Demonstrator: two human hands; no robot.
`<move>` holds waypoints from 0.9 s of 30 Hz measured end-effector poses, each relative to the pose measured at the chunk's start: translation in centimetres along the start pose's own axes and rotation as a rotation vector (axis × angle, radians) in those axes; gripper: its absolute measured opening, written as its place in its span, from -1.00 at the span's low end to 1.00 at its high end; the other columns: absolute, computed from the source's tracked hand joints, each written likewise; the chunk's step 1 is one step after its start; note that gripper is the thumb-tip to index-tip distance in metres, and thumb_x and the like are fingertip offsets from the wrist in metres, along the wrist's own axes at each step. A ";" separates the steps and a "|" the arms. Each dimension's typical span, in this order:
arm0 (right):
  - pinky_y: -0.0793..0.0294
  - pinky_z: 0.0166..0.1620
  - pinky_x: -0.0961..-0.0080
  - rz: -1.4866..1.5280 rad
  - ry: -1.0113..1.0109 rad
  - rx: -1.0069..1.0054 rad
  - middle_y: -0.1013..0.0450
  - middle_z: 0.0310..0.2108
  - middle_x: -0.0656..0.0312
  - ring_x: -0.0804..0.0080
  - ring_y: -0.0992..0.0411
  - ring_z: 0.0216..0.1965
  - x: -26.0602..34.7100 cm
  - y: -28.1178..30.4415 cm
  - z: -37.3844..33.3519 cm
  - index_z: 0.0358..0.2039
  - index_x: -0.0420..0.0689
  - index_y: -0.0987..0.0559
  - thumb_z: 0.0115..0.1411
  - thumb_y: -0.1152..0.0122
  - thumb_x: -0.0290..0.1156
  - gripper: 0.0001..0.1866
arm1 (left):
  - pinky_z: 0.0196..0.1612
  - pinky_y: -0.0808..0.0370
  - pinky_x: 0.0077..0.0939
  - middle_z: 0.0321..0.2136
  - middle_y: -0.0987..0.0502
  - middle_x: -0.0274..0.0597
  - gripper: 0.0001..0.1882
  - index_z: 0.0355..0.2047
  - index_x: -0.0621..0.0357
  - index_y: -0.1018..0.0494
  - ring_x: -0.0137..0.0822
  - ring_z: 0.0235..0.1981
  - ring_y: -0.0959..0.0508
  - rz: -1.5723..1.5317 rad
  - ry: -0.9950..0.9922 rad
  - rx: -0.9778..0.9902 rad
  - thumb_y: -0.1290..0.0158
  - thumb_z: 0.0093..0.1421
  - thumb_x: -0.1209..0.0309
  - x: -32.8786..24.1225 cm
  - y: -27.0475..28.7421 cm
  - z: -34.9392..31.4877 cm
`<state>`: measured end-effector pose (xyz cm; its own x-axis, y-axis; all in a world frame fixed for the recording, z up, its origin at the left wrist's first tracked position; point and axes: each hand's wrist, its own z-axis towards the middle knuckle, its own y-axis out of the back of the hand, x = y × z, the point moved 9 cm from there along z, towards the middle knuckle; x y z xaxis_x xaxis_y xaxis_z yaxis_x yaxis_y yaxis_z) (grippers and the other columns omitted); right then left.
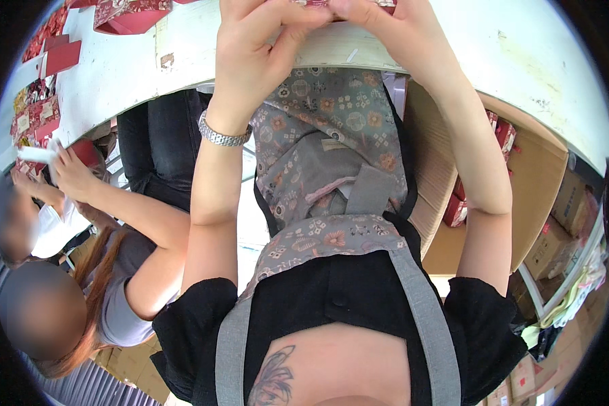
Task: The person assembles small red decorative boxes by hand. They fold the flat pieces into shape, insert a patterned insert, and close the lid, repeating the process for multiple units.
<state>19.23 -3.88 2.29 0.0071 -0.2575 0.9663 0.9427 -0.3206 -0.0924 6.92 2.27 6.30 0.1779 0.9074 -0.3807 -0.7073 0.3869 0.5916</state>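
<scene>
Between the left hand (267, 37) and the right hand (399, 34), at the upper edge of the view, sits a red floral piece (388, 5), above the worktop (521, 61). Both hands are clamped on it, with digits pressing the near side from either end and meeting almost tip to tip at its middle; how far the other fingers wrap behind is cut off. Its visible strip runs crosswise from one hand to the other, so neither hand is clearly nearer; its full shape cannot be told. Just bodyward of the right thumb, a thin white scrap (352, 55) lies on the worktop. Well to the left of the left hand stands a red floral box (132, 15). Bodyward of the right hand, around that forearm, is a cardboard carton (551, 159) holding red patterned packs (456, 208).
</scene>
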 end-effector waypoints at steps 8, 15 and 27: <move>-0.19 0.26 0.49 0.025 0.037 0.090 -0.05 0.34 0.01 0.38 -0.14 0.27 -0.7 0.1 0.3 0.41 -0.24 0.36 0.24 -0.24 -0.47 0.03 | 0.33 -0.09 -0.10 0.27 -0.14 0.09 -0.26 0.14 0.11 -0.28 0.09 0.34 -0.10 -0.153 0.178 0.031 -0.32 -0.07 0.56 1.1 -0.2 0.1; -0.09 0.30 0.48 0.219 0.075 0.047 -0.01 0.37 0.05 0.38 -0.08 0.31 -1.0 0.6 0.1 0.43 -0.21 0.26 0.33 -0.09 -0.47 -0.13 | 0.38 0.05 -0.02 0.38 0.30 0.37 0.08 0.35 0.09 -0.08 0.22 0.42 0.23 0.207 0.167 0.236 -0.43 -0.15 0.34 0.4 1.0 2.3; -0.12 0.31 0.44 -0.298 0.064 0.115 0.03 0.36 -0.03 0.33 -0.07 0.31 1.2 0.4 -0.6 0.41 -0.26 0.31 -0.10 -0.58 -0.45 0.34 | 0.23 -0.29 -0.22 0.19 -0.20 0.24 0.01 0.32 0.29 -0.11 0.15 0.23 -0.23 0.209 0.219 0.609 -0.30 -0.07 0.12 -0.4 -0.1 5.0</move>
<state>19.44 -4.88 3.31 -0.2921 -0.2255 0.9294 0.9318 -0.2862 0.2234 10.36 2.71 9.91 -0.1091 0.9437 -0.3122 -0.1890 0.2887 0.9386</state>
